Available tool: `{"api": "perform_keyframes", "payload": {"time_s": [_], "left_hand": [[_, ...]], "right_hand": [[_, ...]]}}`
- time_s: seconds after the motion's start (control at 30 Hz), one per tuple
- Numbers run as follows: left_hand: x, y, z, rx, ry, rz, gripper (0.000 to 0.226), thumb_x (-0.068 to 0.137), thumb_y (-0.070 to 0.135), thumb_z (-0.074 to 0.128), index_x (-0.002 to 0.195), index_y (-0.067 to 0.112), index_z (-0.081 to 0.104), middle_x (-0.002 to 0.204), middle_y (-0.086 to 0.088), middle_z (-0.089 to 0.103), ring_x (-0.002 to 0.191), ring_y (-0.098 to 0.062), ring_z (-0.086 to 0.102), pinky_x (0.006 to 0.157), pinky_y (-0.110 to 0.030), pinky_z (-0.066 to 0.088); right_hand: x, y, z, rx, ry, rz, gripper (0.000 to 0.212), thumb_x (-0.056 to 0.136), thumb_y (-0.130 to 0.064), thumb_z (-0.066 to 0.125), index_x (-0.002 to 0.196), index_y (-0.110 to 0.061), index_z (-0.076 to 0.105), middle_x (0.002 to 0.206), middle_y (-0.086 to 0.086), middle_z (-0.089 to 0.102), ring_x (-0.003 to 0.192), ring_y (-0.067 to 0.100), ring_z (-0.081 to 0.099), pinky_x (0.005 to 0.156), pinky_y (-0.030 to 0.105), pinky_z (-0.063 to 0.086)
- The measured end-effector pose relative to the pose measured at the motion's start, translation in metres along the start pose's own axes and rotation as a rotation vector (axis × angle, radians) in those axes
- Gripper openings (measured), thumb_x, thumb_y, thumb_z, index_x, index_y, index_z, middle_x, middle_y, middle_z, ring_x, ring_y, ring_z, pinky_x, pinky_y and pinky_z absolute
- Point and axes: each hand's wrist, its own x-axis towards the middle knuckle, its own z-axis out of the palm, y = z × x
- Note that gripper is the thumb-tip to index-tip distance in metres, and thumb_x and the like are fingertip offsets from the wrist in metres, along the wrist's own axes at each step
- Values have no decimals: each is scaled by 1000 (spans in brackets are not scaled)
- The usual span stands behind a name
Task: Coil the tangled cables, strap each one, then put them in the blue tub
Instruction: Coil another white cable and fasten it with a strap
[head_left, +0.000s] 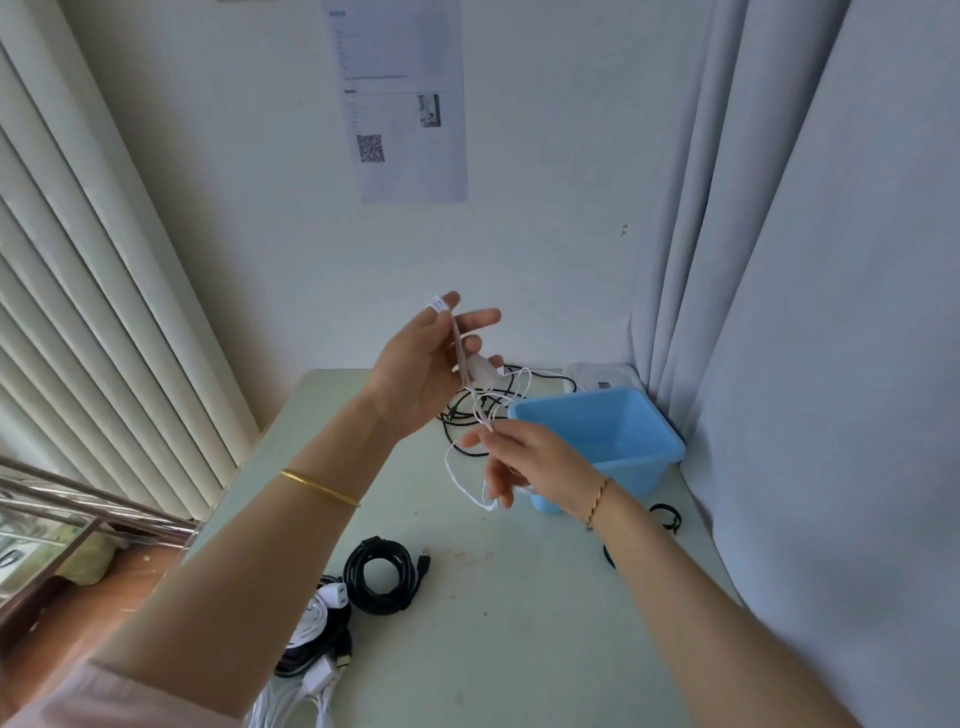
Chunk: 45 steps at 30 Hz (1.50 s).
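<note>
Stretching between both hands, the thin white cable (480, 373) runs from the raised left hand (426, 364), whose loosely spread fingers hold its wound strands, down to the right hand (535, 462), which pinches it between thumb and forefinger. Slack loops dangle above the table (519, 597), just left of the blue tub (597, 410). A coiled black cable (382, 577) lies nearer the person.

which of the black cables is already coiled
The near black cable, the one with the USB plug, lies wound in a neat ring. The far black cable, beside the blue tub, sprawls in loose loops.
</note>
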Motion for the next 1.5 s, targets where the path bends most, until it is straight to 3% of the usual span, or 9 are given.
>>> {"api": "perform_keyframes", "payload": {"time_s": [0.17, 0.43, 0.67, 0.77, 0.93, 1.03, 1.13, 1.43, 1.5], "left_hand": [[2, -11, -20, 411, 212, 121, 36, 104, 9, 31, 140, 13, 32, 92, -6, 70, 63, -13, 49, 76, -31, 43], [-15, -14, -29, 1357, -32, -8, 21, 102, 9, 33, 110, -6, 46, 123, -8, 59, 70, 6, 61, 68, -19, 48], [-30, -5, -1, 756, -276, -288, 39, 105, 25, 22, 130, 6, 45, 55, -6, 58, 48, -15, 49, 72, -35, 54], [-27, 0, -2, 381, -418, -355, 51, 102, 26, 23, 138, -8, 33, 45, 2, 42, 43, -10, 32, 72, -31, 57], [-24, -3, -2, -57, -557, -427, 51, 101, 27, 22, 138, -2, 42, 46, 0, 32, 55, -16, 59, 82, -32, 54], [-18, -7, 5, -85, -444, -273, 46, 102, 28, 18, 133, 4, 43, 47, 3, 46, 57, -14, 58, 89, -33, 47], [-10, -9, 9, -83, -250, -118, 32, 103, 22, 22, 119, 7, 44, 92, -1, 72, 45, -7, 46, 93, -39, 52], [0, -16, 6, 360, 176, 147, 34, 104, 13, 32, 137, 7, 37, 140, -1, 49, 56, -12, 52, 83, -37, 49], [-2, -15, 12, 587, 184, 225, 20, 104, 9, 32, 115, 3, 47, 146, 2, 42, 59, -14, 53, 70, -25, 50]], "right_hand": [[-13, -21, -7, -93, -202, 111, 18, 94, -13, 54, 110, -16, 60, 75, 10, 64, 52, 23, 61, 53, 23, 49], [-8, -49, -33, -73, 409, -236, 17, 87, 4, 56, 100, -4, 63, 60, 6, 56, 42, 0, 46, 46, 7, 34], [18, -47, -42, -4, 616, -425, 13, 86, 0, 60, 85, -13, 61, 69, 4, 64, 62, 5, 61, 66, 14, 48], [24, -36, -37, 110, 643, -367, 11, 87, -6, 62, 81, -15, 62, 67, 0, 61, 57, 2, 56, 58, 13, 45], [29, -23, -20, 183, 629, -256, 23, 93, -14, 55, 79, 1, 65, 53, -5, 51, 46, 3, 42, 48, 14, 34], [26, -17, -5, 212, 569, -156, 35, 93, -17, 52, 60, -22, 62, 46, -9, 47, 45, 7, 37, 45, 19, 32], [17, -9, 3, 192, 397, -78, 28, 97, -17, 45, 75, -9, 61, 48, -2, 48, 39, 9, 30, 38, 18, 25], [-10, -30, -12, -150, -55, 93, 21, 98, -13, 46, 107, 1, 59, 66, 10, 64, 49, 16, 61, 50, 21, 48], [-11, -36, -16, -189, -127, 103, 19, 98, -10, 46, 106, 2, 58, 71, 12, 67, 57, 20, 65, 57, 21, 51]]}}
